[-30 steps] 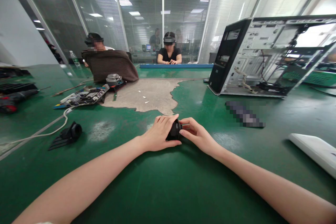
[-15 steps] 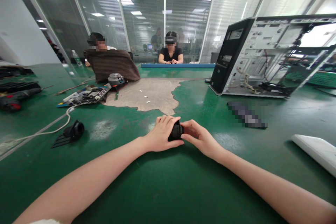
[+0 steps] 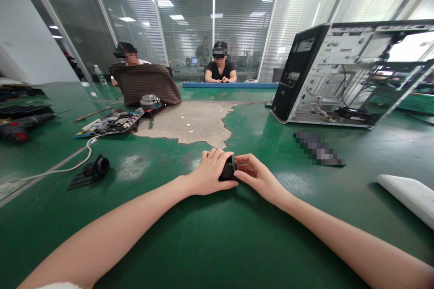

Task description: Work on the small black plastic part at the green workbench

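A small black cylindrical part with a ridged right end sits low over the green table, between my hands. My left hand is wrapped over its left side, fingers on top and thumb along the near side, covering much of it. At the other end, my right hand has curved fingers and a thumb closed about the part's ridged rim. Its thumb tip meets the rim, while the far fingers are partly hidden. Another black part, with a round end and a flat slotted plate, lies on the table to the left.
A circuit board and a white cable lie left, near a power drill. An open computer case stands right, with a white slab nearer. Beyond a brown cloth-draped object, two people sit opposite.
My right thumb and fingers have shifted very slightly at the part's ridged end. The left hand keeps its hold, and the part stays in about the same place.
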`<move>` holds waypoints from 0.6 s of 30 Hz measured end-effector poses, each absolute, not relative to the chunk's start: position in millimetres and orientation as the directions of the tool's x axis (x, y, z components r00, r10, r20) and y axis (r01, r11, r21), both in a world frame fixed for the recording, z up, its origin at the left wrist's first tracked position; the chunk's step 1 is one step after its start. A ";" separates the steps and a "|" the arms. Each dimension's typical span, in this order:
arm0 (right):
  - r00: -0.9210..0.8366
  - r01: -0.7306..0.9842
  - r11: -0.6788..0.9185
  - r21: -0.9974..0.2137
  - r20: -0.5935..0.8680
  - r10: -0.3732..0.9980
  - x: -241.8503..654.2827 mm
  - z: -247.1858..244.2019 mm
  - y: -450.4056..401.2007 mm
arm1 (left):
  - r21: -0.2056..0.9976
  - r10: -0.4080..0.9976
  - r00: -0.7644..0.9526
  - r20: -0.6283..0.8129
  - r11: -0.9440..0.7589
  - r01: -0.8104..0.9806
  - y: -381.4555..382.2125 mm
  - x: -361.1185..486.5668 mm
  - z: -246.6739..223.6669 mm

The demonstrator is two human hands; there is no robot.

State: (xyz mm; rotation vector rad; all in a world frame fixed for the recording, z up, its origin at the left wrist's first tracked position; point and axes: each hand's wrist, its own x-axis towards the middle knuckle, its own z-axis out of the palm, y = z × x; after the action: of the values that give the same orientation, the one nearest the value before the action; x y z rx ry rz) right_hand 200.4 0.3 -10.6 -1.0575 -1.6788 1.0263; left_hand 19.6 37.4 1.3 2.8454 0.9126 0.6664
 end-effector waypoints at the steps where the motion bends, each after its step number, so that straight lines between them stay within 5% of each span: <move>1: -0.259 0.216 0.294 -0.931 0.235 0.937 200.9 -10.7 0.4 | 0.208 0.570 0.730 0.377 -0.820 0.533 37.9 19.4 1.3; 11: -0.373 0.314 0.523 -0.793 0.403 0.835 205.8 -9.9 -5.6 | 0.134 0.521 0.781 0.345 -0.850 0.509 37.1 15.6 5.9; 18: -0.382 0.313 0.509 -0.802 0.384 0.840 204.2 -9.8 -8.0 | 0.142 0.498 0.825 0.265 -0.867 0.478 35.5 9.0 15.4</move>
State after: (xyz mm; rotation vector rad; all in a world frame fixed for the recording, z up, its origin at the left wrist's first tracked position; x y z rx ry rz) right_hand 204.2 -8.0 -9.8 -0.9482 -1.9306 0.8117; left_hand 9.0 35.5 15.4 2.9348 0.7858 0.4559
